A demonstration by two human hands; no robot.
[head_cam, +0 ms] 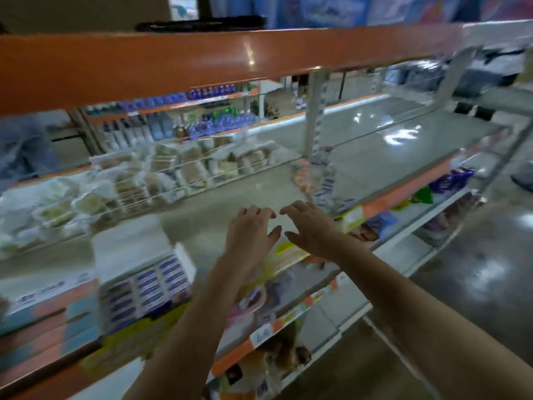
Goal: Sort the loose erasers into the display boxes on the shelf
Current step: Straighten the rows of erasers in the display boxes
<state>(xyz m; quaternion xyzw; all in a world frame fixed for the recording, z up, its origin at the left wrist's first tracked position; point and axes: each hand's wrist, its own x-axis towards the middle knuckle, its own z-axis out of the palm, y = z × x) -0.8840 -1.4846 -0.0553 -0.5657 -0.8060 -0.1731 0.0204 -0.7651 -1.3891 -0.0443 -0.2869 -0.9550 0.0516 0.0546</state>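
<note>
bare left hand (250, 230) grip released, fingers spread | bare right hand (310, 226) grip released | both over pale glossy shelf (219, 203) | white display box of blue-labelled erasers (144, 281) left

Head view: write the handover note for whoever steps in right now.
Left hand: open, empty, fingers spread over a bare stretch of the shelf.
Right hand: open, empty, beside the left, thumbs nearly meeting.
Display box: at the shelf's front edge, left of the hands, lid up, filled with rows of blue-labelled erasers.
Loose erasers: what looks like a blurred pile lies further back on the shelf, right of the hands, by the upright post.
Done: one box looks full.
Left: probably collect that pile and box it. The picture is motion-blurred, so check before grabbing.
</note>
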